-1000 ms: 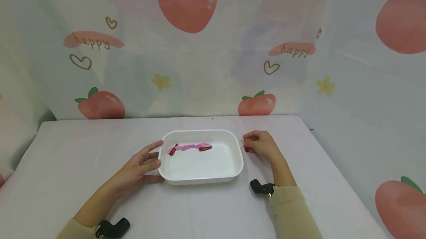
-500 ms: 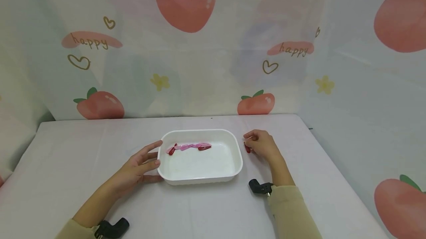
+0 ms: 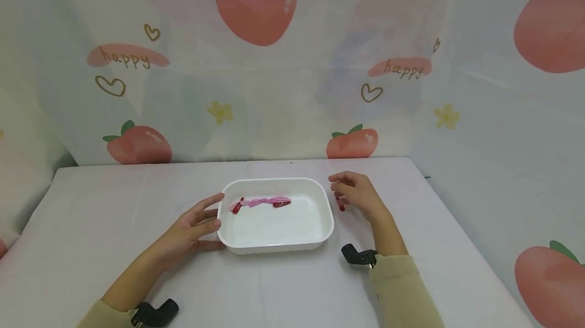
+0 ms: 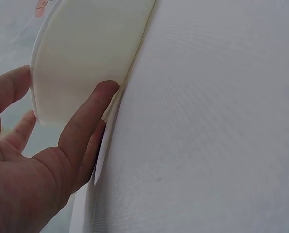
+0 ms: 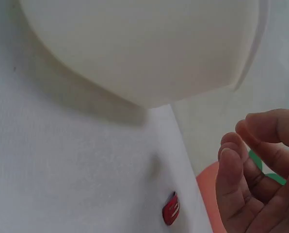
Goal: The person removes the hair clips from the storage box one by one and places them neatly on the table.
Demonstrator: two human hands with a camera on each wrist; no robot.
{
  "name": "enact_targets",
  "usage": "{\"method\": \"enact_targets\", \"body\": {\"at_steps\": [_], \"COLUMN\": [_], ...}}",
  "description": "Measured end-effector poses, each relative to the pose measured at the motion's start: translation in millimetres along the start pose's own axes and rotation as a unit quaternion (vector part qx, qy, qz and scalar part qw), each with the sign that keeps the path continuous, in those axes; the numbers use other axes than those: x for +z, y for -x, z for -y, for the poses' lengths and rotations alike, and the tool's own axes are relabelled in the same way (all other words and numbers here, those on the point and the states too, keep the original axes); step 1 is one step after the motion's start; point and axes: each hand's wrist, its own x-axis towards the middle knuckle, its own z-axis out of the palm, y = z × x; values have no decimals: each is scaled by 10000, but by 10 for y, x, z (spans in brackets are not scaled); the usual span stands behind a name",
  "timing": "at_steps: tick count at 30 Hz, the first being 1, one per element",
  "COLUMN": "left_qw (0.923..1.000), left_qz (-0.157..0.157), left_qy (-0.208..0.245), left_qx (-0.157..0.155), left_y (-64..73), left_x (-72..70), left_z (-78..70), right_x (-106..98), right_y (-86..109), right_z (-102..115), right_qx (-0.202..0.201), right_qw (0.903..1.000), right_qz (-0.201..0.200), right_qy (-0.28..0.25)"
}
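My left hand (image 3: 194, 229) touches the left end of a white plastic tray (image 3: 279, 248), with spread, fairly straight fingers. In the left wrist view the fingertips rest against the tray's outer wall (image 4: 81, 63). Several pink snap hair clips (image 3: 259, 201) lie in a row inside the tray, with a red hair clip (image 3: 282, 204) and another red hair clip (image 3: 236, 207) among them. Right of the tray, my right hand (image 3: 358, 195) hovers with loosely bent fingers, holding nothing. Beneath it, a red snap hair clip (image 5: 171, 209) lies on the table, partly hidden in the head view.
A white cloth covers the table (image 3: 274, 292). Behind it hangs a pale curtain (image 3: 283, 99) printed with fruit and hearts. Black wrist devices (image 3: 155, 313) sit at both cuffs.
My right hand has come off the red hair clip, its fingers loosening and lifting slightly, and the clip stays on the table. My left hand keeps its place at the tray.
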Motion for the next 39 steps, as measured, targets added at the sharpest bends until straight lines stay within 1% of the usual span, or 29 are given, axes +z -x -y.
{"method": "enact_targets", "body": {"at_steps": [3,7,12,18,25,31,35,39], "left_qw": [10000,9999,9999,9999,10000,10000,9999,9998], "left_qz": [-51,-125,-150,-127,-69,-85,-134,-166], "left_qy": [-8,6,-38,-71,-16,-5,42,25], "left_qx": [-26,-68,-45,-25,-40,-32,-101,-98], "left_y": [3,-5,-12,0,11,4,-9,-15], "left_x": [4,7,10,20,13,12,7,9], "left_z": [6,9,13,2,-6,3,10,11], "right_x": [22,54,145,342,594,752,827,893], "right_y": [33,80,156,214,261,276,280,256], "right_z": [101,232,387,489,527,511,496,458], "right_qx": [-86,-325,-648,-1132,-1302,-1464,-1478,-1670], "right_qw": [9996,9982,9960,9910,9891,9858,9855,9820], "right_qz": [62,91,202,340,577,812,824,729], "right_qy": [-264,-487,-583,-636,-366,-128,79,493]}}
